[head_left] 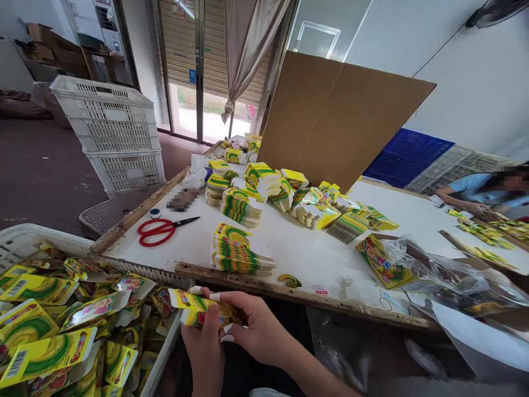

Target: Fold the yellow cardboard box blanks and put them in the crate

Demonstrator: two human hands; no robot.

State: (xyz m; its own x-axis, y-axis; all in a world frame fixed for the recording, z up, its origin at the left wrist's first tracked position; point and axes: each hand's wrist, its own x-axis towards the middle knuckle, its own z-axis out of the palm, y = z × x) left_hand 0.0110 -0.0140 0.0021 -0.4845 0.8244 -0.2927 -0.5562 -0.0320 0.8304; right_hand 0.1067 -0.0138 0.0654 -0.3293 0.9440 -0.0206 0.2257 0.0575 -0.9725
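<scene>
Both my hands hold one small yellow carton [188, 302] with green and red print, just below the table's front edge. My left hand [204, 344] wraps its near side, thumb pressed on the face. From the right, my right hand [258, 325] grips the other end, and white tape or wraps cover some fingertips. My fingers hide much of the carton. A white plastic crate [165, 358] full of similar yellow cartons [49, 353] stands left of my hands. Right ahead on the table lies a stack of flat printed cartons [237, 251].
Red-handled scissors [157, 232] lie on the white table [306, 259]. Several carton stacks [242, 207] stand behind. A cardboard sheet [330, 116] rises at the back, a printed box [384, 262] and plastic wrap at right. White crates [119, 138] stand left. Another person [475, 190] sits far right.
</scene>
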